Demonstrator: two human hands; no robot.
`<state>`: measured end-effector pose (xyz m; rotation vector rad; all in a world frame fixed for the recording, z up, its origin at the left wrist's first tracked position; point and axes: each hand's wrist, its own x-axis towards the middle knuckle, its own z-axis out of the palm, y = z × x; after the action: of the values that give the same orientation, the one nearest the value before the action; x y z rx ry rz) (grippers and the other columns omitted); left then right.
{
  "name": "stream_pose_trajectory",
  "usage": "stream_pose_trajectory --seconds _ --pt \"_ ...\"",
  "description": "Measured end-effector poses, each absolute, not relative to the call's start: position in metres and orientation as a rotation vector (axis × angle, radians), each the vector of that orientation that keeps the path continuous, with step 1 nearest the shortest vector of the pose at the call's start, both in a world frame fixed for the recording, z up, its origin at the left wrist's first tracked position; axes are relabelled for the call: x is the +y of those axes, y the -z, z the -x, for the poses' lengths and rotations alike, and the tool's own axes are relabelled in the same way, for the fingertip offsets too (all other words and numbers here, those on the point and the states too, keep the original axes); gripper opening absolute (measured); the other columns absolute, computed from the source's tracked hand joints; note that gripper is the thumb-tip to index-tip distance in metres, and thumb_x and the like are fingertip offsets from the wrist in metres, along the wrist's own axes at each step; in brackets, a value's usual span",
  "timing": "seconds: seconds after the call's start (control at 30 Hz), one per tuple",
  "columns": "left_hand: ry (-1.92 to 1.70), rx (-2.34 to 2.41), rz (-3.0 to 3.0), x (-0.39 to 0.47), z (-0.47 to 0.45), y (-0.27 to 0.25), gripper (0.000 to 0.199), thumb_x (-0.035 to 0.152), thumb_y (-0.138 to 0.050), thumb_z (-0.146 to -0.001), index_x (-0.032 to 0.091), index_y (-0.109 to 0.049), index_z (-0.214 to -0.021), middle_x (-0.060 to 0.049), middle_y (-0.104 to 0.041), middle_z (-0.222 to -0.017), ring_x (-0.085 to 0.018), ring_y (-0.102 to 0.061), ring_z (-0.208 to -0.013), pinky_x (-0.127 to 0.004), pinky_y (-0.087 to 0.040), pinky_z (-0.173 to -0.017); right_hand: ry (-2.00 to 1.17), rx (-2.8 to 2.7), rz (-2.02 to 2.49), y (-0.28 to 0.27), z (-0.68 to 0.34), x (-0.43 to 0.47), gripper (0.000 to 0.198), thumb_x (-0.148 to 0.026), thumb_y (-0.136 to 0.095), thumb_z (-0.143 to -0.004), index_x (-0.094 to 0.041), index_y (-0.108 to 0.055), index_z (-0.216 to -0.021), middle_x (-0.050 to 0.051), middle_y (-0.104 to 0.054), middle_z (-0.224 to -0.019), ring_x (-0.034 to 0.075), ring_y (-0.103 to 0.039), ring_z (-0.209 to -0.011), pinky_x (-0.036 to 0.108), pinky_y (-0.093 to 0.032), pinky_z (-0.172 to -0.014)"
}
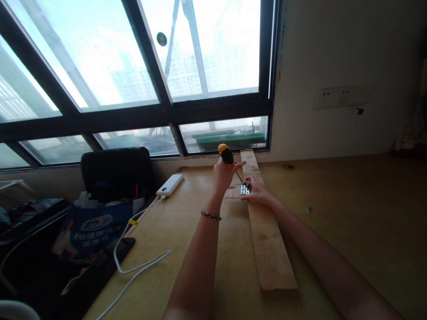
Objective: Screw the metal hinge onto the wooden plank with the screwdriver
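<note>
My left hand (223, 177) grips a screwdriver (227, 154) with a yellow and black handle. Its shaft slants down toward a small silver hinge (245, 190), and the tip meets the hinge's upper edge. The hinge lies on a long wooden plank (268, 242), near a second short wood piece (232, 192) on its left. My right hand (258, 192) holds the hinge against the plank with thumb and fingers. Whether a screw sits under the tip is too small to tell.
Two screws (308, 209) lie on the table (350, 249) at the right. At the left are a white power bank (170, 185) with a white cable (143, 268), a black chair (116, 171) and a blue bag (96, 231). Windows and a wall bound the far side.
</note>
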<state>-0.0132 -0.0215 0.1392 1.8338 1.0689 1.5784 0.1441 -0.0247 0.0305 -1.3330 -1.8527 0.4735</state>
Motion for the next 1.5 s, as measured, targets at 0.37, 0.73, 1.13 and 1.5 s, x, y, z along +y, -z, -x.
stream_pose_trajectory --seconds 0.37,0.73,1.13,1.5 --pt "-1.461 0.8 -1.474 -0.009 0.007 -0.126 0.017 0.012 -0.054 -0.056 0.014 -0.051 -0.073 -0.003 -0.062 -0.07 -0.015 -0.059 -0.068 -0.031 -0.046 -0.071 -0.457 -1.866 1.309 -0.031 -0.144 -0.024 0.069 -0.037 -0.08 -0.042 -0.019 -0.045 -0.099 0.008 -0.058 -0.104 0.024 -0.053 -0.101 0.036 -0.041 -0.084" --pt "-1.593 0.56 -1.411 -0.023 0.003 -0.141 0.013 0.013 -0.055 -0.058 0.017 -0.051 -0.07 0.001 -0.055 -0.068 -0.011 -0.056 -0.071 -0.03 -0.046 -0.075 -0.452 -1.866 1.328 -0.03 -0.145 -0.023 0.072 -0.038 -0.08 -0.042 -0.019 -0.045 -0.101 0.008 -0.057 -0.106 0.025 -0.054 -0.1 0.037 -0.042 -0.084" --pt "-1.563 0.577 -1.444 -0.017 -0.001 -0.129 0.011 0.013 -0.055 -0.058 0.016 -0.05 -0.068 0.002 -0.054 -0.065 -0.01 -0.054 -0.066 -0.028 -0.045 -0.071 -0.456 -1.874 1.314 -0.029 -0.145 -0.023 0.074 -0.039 -0.08 -0.042 -0.018 -0.043 -0.102 0.009 -0.058 -0.105 0.025 -0.055 -0.101 0.037 -0.042 -0.084" --pt "-1.534 0.649 -1.471 -0.019 0.001 -0.134 0.009 0.012 -0.056 -0.055 0.015 -0.052 -0.063 0.001 -0.055 -0.062 -0.011 -0.054 -0.062 -0.027 -0.045 -0.066 -0.447 -1.878 1.317 -0.03 -0.145 -0.024 0.072 -0.037 -0.08 -0.043 -0.019 -0.043 -0.101 0.009 -0.058 -0.105 0.024 -0.055 -0.1 0.036 -0.042 -0.083"
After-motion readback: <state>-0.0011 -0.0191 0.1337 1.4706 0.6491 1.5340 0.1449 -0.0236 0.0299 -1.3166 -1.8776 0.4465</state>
